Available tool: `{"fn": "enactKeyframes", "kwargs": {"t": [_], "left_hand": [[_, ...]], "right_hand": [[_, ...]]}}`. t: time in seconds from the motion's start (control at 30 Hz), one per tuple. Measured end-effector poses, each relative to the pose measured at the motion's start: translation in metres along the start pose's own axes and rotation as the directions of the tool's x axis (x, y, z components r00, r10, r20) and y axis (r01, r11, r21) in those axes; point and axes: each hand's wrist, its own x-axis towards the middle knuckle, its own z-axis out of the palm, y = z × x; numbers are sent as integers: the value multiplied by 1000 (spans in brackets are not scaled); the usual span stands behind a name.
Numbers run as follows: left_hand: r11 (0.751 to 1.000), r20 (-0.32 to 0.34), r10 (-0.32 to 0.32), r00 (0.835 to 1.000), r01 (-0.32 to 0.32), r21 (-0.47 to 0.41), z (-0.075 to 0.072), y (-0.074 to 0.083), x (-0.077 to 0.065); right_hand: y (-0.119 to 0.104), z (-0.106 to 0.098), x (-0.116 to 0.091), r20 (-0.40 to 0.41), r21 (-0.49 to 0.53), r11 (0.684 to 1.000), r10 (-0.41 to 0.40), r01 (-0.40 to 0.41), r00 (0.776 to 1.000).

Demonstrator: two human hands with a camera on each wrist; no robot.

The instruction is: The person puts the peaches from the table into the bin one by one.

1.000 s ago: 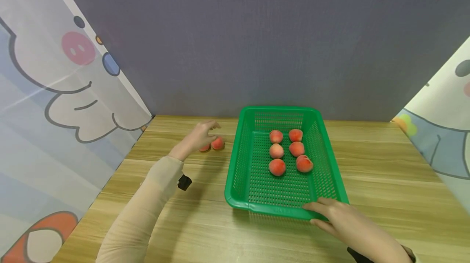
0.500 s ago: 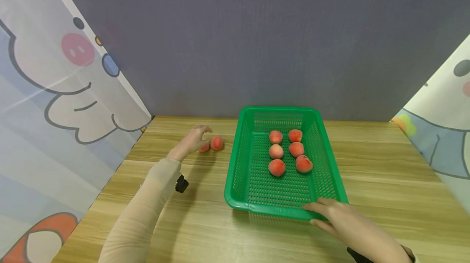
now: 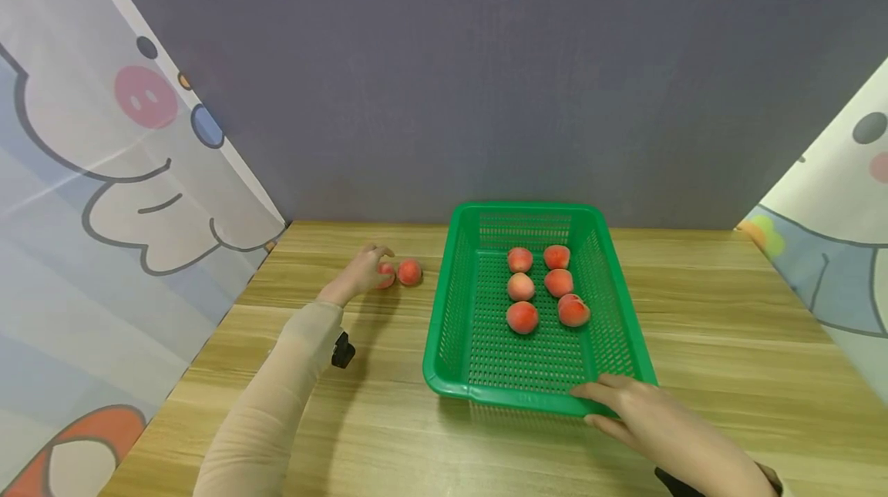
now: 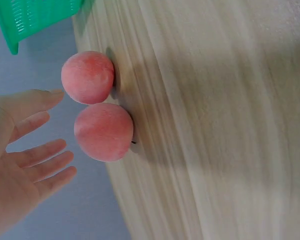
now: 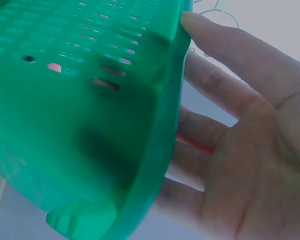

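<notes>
Two peaches lie side by side on the wooden table, left of the green basket. My left hand is at the left peach, fingers spread and loosely bent. In the left wrist view a small gap shows between the fingers and this peach. The other peach sits just to its right. My right hand holds the basket's near rim at the right corner. In the right wrist view its fingers reach behind the rim, and the thumb tip touches the edge.
Inside the basket several peaches stand in two columns. A grey wall rises behind the table. Printed cartoon curtains hang at the sides.
My left hand has moved left and slightly down, from above both peaches to the left one. The right hand stays on the basket rim.
</notes>
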Motion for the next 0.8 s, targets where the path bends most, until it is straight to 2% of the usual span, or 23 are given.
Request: {"fn": "enactKeyframes", "kwargs": {"t": [0.2, 0.5, 0.8], "left_hand": [[1000, 12, -22, 1000, 22, 12, 6, -5, 2], [999, -13, -29, 1000, 29, 17, 11, -6, 2], [999, 23, -47, 999, 47, 1, 15, -8, 4]], "right_hand": [[-1, 1, 0, -16, -10, 1000, -11, 11, 1000], [0, 0, 0, 9, 5, 1000, 12, -12, 1000], [0, 0, 0, 6, 9, 1000, 7, -7, 1000]]}}
